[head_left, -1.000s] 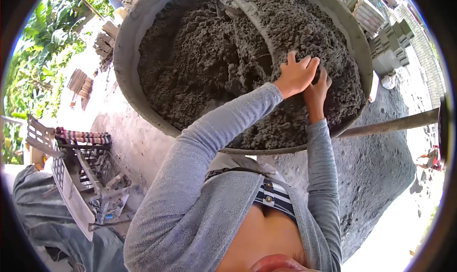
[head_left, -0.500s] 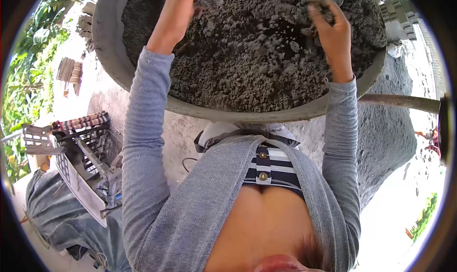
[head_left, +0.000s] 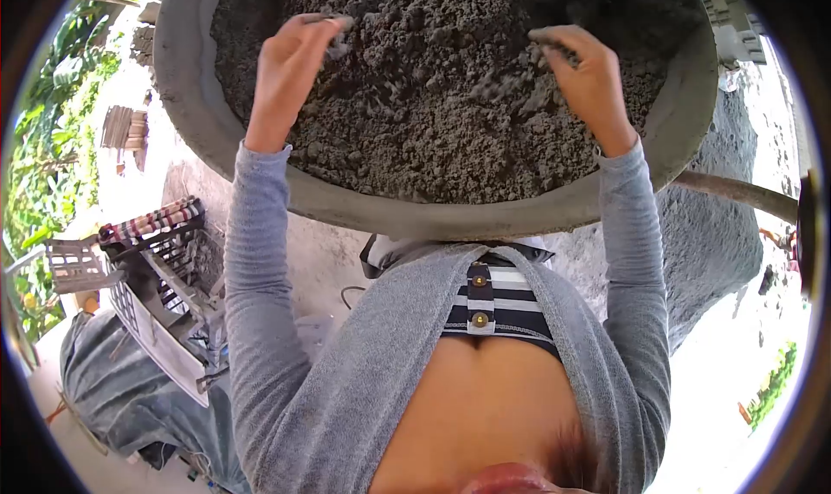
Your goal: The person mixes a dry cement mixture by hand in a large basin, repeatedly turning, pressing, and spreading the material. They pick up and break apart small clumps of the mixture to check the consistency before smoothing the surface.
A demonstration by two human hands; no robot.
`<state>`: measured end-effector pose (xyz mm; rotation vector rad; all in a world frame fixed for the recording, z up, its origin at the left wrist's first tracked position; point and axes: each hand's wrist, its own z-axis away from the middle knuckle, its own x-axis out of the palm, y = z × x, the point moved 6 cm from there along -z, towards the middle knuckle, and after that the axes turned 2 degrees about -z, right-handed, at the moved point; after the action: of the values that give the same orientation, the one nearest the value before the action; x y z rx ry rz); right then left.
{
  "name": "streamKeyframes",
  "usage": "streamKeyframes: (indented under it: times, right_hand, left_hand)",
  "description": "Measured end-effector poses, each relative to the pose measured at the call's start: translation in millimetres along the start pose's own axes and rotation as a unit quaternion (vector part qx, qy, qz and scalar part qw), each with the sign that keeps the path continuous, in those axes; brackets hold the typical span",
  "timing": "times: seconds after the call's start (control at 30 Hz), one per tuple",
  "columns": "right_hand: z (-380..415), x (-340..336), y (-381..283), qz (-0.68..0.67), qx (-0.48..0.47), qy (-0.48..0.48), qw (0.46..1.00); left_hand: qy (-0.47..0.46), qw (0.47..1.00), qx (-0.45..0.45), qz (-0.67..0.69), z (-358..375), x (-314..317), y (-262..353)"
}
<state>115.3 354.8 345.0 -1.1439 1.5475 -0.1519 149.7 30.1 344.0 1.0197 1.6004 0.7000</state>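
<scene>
Pale ground [head_left: 322,256], greenery [head_left: 43,182], round basin [head_left: 407,219], dark crumbly material [head_left: 450,139]

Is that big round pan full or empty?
Not empty: dark, crumbly mix covers the visible bottom of the pan, with bare wall above it at left. Its far edge is out of view; I can't tell the depth.

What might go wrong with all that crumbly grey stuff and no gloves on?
The left hand and right hand are bare over the gritty mix, so the skin might get scratched or sore. The sleeves reach down to the wrists, so their ends might get dirty if the hands dig deeper. Loose crumbs could also hop over the rim onto the person's clothes, which are close by.
</scene>
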Motion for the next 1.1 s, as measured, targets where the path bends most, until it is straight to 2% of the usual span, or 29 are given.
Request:
streamKeyframes:
  times: [0.07,0.1,0.13,0.17,0.2,0.23,0.27,0.33,0.37,0.4,0.43,0.47,0.5,0.53,0.57,0.6,0.63,0.67,0.7,0.73,0.8,0.83,0.87,0.9,0.93,1.0,1.03,1.07,1.1]
  right_hand:
    - [-5.1,-36.4,-8.8,-0.11,0.101,0.202,0.968]
    - [-1.3,-37.3,3.0,-0.115,0.09,0.287,0.947]
    - [-1.8,-28.8,10.9,-0.114,0.095,0.287,0.946]
    - [-13.9,-2.3,9.2,-0.065,0.051,0.111,0.99]
    - [-19.5,27.6,13.6,-0.013,0.002,-0.071,0.997]
    - [-21.5,39.7,22.0,0.067,-0.047,-0.086,0.993]
    - [-25.9,42.4,36.1,0.068,-0.046,-0.087,0.993]
    - [-48.0,35.6,36.2,0.042,0.033,0.034,0.998]
    - [-57.9,49.9,34.6,0.04,-0.022,-0.014,0.999]
    - [-63.8,62.9,41.0,0.04,-0.018,-0.014,0.999]
    - [-64.6,88.9,59.0,0.111,0.038,-0.114,0.986]
    - [-60.5,105.6,81.7,0.183,0.096,-0.213,0.955]
    - [-61.0,104.7,100.0,0.19,0.104,-0.213,0.953]
    - [-64.5,98.7,122.0,0.154,0.157,-0.175,0.96]
    - [-66.9,94.4,145.5,0.117,0.205,-0.138,0.962]
    - [-65.9,95.4,171.9,0.122,0.207,-0.143,0.96]
    - [-61.2,82.0,204.8,0.158,0.236,-0.055,0.957]
    - [-49.1,68.2,229.0,0.192,0.261,0.033,0.946]
    - [-35.8,66.3,243.2,0.195,0.261,0.031,0.945]
    - [-17.0,65.9,264.8,0.166,0.345,0.015,0.924]
    - [29.6,86.2,301.3,0.088,0.469,-0.042,0.878]
    - [46.9,96.3,290.1,0.051,0.503,-0.057,0.861]
    - [58.7,99.1,267.7,0.07,0.517,-0.089,0.849]
    - [71.9,105.3,259.6,0.081,0.5,-0.123,0.854]
    - [79.9,109.3,246.7,0.136,0.501,-0.2,0.831]
    - [88.2,118.6,236.6,0.168,0.498,-0.284,0.802]
    - [89.1,116.9,231.8,0.166,0.5,-0.275,0.804]
    - [94.3,119.7,225.7,0.175,0.488,-0.335,0.787]
    - [98.3,120.1,220.7,0.186,0.472,-0.393,0.767]
  left_hand:
    - [0.112,0.987,0.041,0.103,-3.2,-19.9,10.8]
    - [0.125,0.985,0.067,0.102,-6.8,-18.3,3.3]
    - [0.121,0.985,0.064,0.103,-10.9,-11.6,-4.2]
    - [-0.006,0.998,0.002,0.061,-17.6,13.5,-15.6]
    - [-0.131,0.989,-0.059,0.017,-18.9,37.9,-27.3]
    - [-0.115,0.992,-0.049,0.022,-20.8,44.2,-31.2]
    - [-0.116,0.992,-0.049,0.024,-28.6,49.4,-37.9]
    - [-0.033,0.999,-0.01,-0.009,-50.8,49.7,-54.2]
    - [-0.073,0.997,-0.015,-0.02,-59.1,61.4,-65.6]
    - [-0.113,0.993,-0.019,-0.031,-67.3,73.1,-78.1]
    - [-0.177,0.972,-0.155,0.015,-62.3,97.6,-102.1]
    - [-0.24,0.926,-0.285,0.061,-51.8,124.9,-122.4]
    - [-0.283,0.909,-0.302,0.049,-45.3,150.8,-138.0]
    - [-0.321,0.891,-0.318,0.037,-37.0,174.9,-152.9]
    - [-0.366,0.9,-0.235,-0.026,-29.5,194.3,-149.1]
    - [-0.341,0.909,-0.237,-0.044,-13.6,212.2,-149.5]
    - [-0.315,0.916,-0.239,-0.061,2.5,230.0,-149.8]
    - [-0.222,0.918,-0.326,-0.032,16.3,244.9,-152.5]
    - [-0.197,0.918,-0.342,-0.034,16.4,254.3,-144.5]
    - [-0.197,0.919,-0.341,-0.032,17.8,265.0,-138.4]
    - [-0.095,0.925,-0.368,-0.016,20.6,268.2,-135.9]
    - [-0.093,0.922,-0.376,-0.005,22.7,269.8,-134.1]
    - [-0.094,0.923,-0.373,-0.005,23.6,268.0,-131.0]
    - [-0.131,0.917,-0.376,-0.009,26.3,267.7,-128.2]
    - [-0.17,0.91,-0.378,-0.014,28.1,265.8,-124.4]
    - [-0.194,0.909,-0.369,-0.028,24.0,260.9,-120.2]
    - [-0.238,0.894,-0.379,-0.035,21.4,262.6,-123.9]
    - [-0.282,0.876,-0.388,-0.043,17.8,263.2,-129.0]
    - [-0.291,0.892,-0.344,-0.043,18.7,277.4,-162.8]
